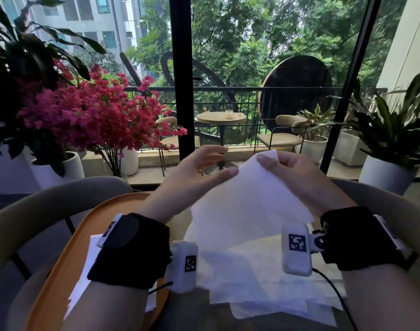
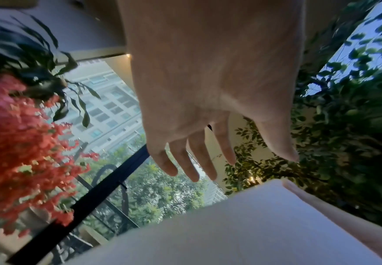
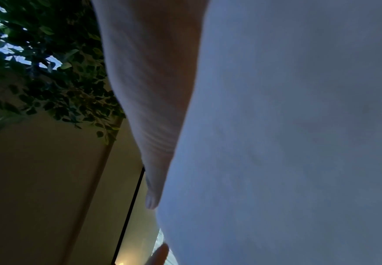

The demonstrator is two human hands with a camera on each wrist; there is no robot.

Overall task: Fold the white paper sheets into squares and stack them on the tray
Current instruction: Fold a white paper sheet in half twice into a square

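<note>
My right hand point(image 1: 269, 159) pinches the top corner of a white paper sheet point(image 1: 242, 211) and holds it up in front of me; the sheet hangs down to the table. In the right wrist view the sheet point(image 3: 287, 134) fills the right side beside one finger point(image 3: 156, 143). My left hand point(image 1: 225, 161) hovers just left of the raised edge with its fingers spread, its thumb tip close to the paper, gripping nothing. The left wrist view shows those straight fingers point(image 2: 185, 161) above the sheet point(image 2: 231, 233). An orange tray point(image 1: 85, 235) lies at the left with white paper point(image 1: 83, 283) on it.
Several loose white sheets point(image 1: 264, 297) lie piled on the table under the raised one. Curved chair backs point(image 1: 37, 211) ring the table. Pink flowers point(image 1: 92, 115) and white pots stand at the left, a potted plant point(image 1: 390, 139) at the right, with a glass wall behind.
</note>
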